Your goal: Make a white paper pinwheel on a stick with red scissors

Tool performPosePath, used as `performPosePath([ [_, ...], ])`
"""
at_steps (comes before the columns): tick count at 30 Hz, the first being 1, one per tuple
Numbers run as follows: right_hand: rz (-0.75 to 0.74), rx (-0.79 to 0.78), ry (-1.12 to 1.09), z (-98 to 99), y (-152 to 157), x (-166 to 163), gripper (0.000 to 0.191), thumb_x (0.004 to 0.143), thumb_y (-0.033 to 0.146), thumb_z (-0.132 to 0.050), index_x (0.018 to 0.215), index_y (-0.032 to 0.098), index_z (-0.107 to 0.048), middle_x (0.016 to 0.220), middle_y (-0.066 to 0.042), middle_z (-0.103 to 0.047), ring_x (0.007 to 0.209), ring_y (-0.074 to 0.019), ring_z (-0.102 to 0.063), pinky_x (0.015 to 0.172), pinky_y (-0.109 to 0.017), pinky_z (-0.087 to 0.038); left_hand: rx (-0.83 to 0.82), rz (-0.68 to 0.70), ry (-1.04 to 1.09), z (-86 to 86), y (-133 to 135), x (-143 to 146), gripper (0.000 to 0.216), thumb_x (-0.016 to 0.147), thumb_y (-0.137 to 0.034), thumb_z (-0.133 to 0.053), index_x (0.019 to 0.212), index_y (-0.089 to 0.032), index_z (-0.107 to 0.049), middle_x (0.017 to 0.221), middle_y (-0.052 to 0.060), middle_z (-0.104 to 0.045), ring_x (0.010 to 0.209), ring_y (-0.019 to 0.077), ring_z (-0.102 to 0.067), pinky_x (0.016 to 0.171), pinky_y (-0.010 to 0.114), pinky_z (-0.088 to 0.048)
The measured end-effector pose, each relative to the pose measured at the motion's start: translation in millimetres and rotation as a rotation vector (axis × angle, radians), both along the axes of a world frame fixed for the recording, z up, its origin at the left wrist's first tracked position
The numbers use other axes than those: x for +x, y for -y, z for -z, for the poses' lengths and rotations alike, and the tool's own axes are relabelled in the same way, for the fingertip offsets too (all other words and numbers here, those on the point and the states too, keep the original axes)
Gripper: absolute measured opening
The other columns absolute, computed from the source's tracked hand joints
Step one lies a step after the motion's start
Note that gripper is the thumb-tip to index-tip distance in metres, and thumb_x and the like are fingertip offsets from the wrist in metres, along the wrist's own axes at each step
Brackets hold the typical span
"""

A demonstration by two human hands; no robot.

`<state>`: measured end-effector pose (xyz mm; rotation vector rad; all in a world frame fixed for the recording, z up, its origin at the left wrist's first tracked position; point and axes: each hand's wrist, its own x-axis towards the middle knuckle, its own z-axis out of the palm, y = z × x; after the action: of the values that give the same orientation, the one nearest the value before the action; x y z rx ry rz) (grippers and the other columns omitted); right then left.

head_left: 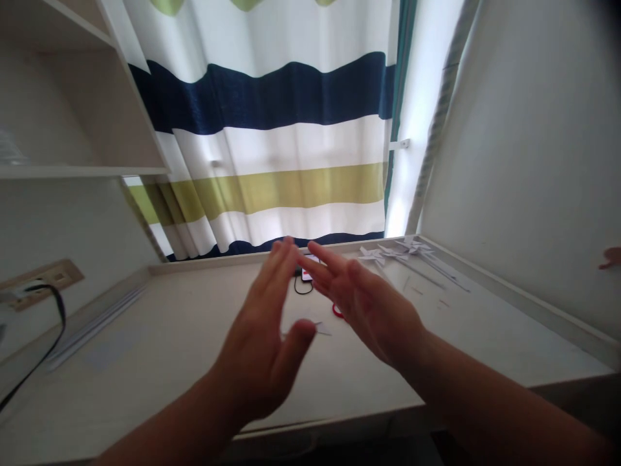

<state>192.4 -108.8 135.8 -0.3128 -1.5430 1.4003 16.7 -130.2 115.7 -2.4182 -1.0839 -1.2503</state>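
Observation:
My left hand (pixel 264 330) is raised over the white desk with its fingers stretched out and the thumb apart. Opposite it, my right hand (pixel 363 301) is held up too, fingers extended and slanting toward the left fingertips. Nothing shows in either hand. The fingertips come close together; whether they touch I cannot tell. Beyond and below them lies a white folded paper piece (pixel 322 328), partly hidden by my left thumb. A red ring-shaped handle (pixel 337 310) peeks out beside my right hand. Behind the fingers is a phone (pixel 309 274) with a lit screen, partly covered.
Several white paper pinwheels (pixel 372 255) on sticks lie at the back right of the desk (pixel 184 336). Long white paper strips (pixel 97 327) lie along the left edge. A black cable (pixel 62 317) hangs from a wall socket (pixel 61 277). A striped curtain (pixel 272 149) hangs behind.

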Motion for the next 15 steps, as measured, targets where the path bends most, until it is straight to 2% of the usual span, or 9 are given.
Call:
performPosePath([
  [2, -0.164, -0.082, -0.116, 1.4, -8, -15, 0.068, 0.09, 0.066, -0.029, 0.143, 0.024, -0.038, 0.151, -0.006, -0.035, 0.143, -0.0265, -0.022, 0.116, -0.051, -0.015, 0.078, 0.028, -0.033, 0.4, -28, 22, 0.081, 0.09, -0.066, -0.027, 0.151, -0.014, -0.013, 0.157, 0.014, -0.018, 0.145, 0.032, -0.012, 0.117, 0.059, -0.014],
  [4, -0.259, -0.11, -0.169, 5.6, -10, -21, 0.076, 0.089, 0.07, -0.02, 0.144, 0.02, -0.036, 0.149, -0.01, -0.037, 0.142, -0.0272, -0.023, 0.116, -0.051, -0.017, 0.155, 0.051, -0.06, 1.3, -52, 32, 0.091, 0.085, -0.074, -0.023, 0.15, -0.01, -0.016, 0.155, 0.017, -0.022, 0.145, 0.0321, -0.012, 0.117, 0.059, -0.008],
  [6, -0.283, -0.076, -0.163, 8.0, -10, -18, 0.084, 0.086, 0.075, -0.013, 0.141, 0.018, -0.04, 0.146, -0.012, -0.041, 0.141, -0.0287, -0.025, 0.114, -0.05, -0.021, 0.181, 0.088, -0.078, -2.6, -68, 34, 0.086, 0.087, -0.071, -0.022, 0.148, -0.01, -0.022, 0.153, 0.016, -0.028, 0.144, 0.0293, -0.018, 0.118, 0.055, -0.012],
  [8, -0.278, 0.003, -0.092, 7.1, -11, -10, 0.087, 0.083, 0.078, -0.015, 0.138, 0.016, -0.044, 0.145, -0.014, -0.042, 0.14, -0.0308, -0.027, 0.111, -0.05, -0.026, 0.157, 0.109, -0.068, -13.5, -76, 31, 0.073, 0.092, -0.062, -0.025, 0.144, -0.01, -0.033, 0.149, 0.015, -0.037, 0.142, 0.0266, -0.027, 0.117, 0.051, -0.02],
  [12, -0.266, 0.137, 0.175, 2.9, -16, 8, 0.084, 0.08, 0.075, -0.027, 0.14, 0.018, -0.038, 0.146, -0.014, -0.039, 0.137, -0.0317, -0.033, 0.103, -0.05, -0.037, -0.073, 0.136, 0.009, -45.8, -67, 23, 0.043, 0.098, -0.037, -0.033, 0.126, -0.013, -0.056, 0.131, 0.011, -0.059, 0.127, 0.0227, -0.051, 0.105, 0.045, -0.043],
  [15, -0.206, 0.167, 0.302, 3.8, -17, 22, 0.073, 0.084, 0.065, -0.028, 0.141, 0.02, -0.035, 0.145, -0.011, -0.042, 0.132, -0.0286, -0.041, 0.101, -0.048, -0.041, -0.034, 0.317, -0.004, -61.4, -36, 17, 0.028, 0.095, -0.026, -0.043, 0.108, -0.018, -0.066, 0.112, 0.005, -0.07, 0.112, 0.0194, -0.062, 0.097, 0.039, -0.052],
])
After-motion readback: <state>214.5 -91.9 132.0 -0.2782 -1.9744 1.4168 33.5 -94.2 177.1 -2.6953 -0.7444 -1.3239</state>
